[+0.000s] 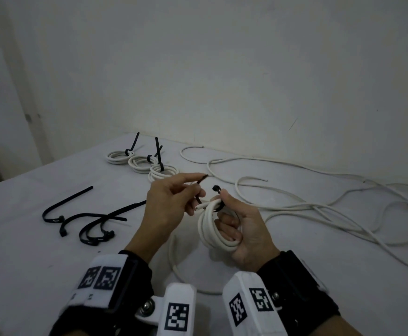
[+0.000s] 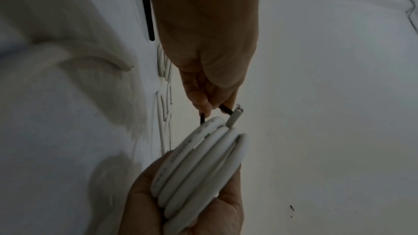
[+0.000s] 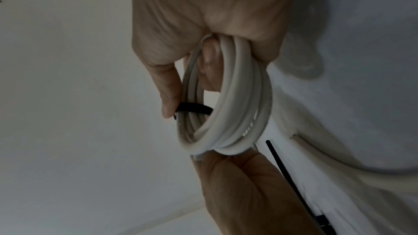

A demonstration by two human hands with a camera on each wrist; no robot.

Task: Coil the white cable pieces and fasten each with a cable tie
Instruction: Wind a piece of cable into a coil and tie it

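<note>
- Head view: the right hand (image 1: 241, 229) is raised above the desk (image 1: 28, 251), palm turned toward the camera, its fingers curled through a coil of white cable (image 1: 212, 229) that is gripped upright.
- A black cable tie (image 1: 216, 197) is looped across the top of the coil; its head is pinned under the right thumb.
- The left hand (image 1: 171, 204) is held just beside the coil, with the tie's free tail pinched between thumb and forefinger and its tip pointing away from the person.
- A cut end of the cable is seen sticking out between the two hands.
- Three finished coils (image 1: 142, 162), each bound with a black tie, are lined up at the far side of the desk.
- Spare ties (image 1: 86, 221) are scattered on the desk to the left.
- Loose white cable (image 1: 319, 204) is spread over the desk to the right and is trailed below the hands.
- Containers are not seen in any view.
</note>
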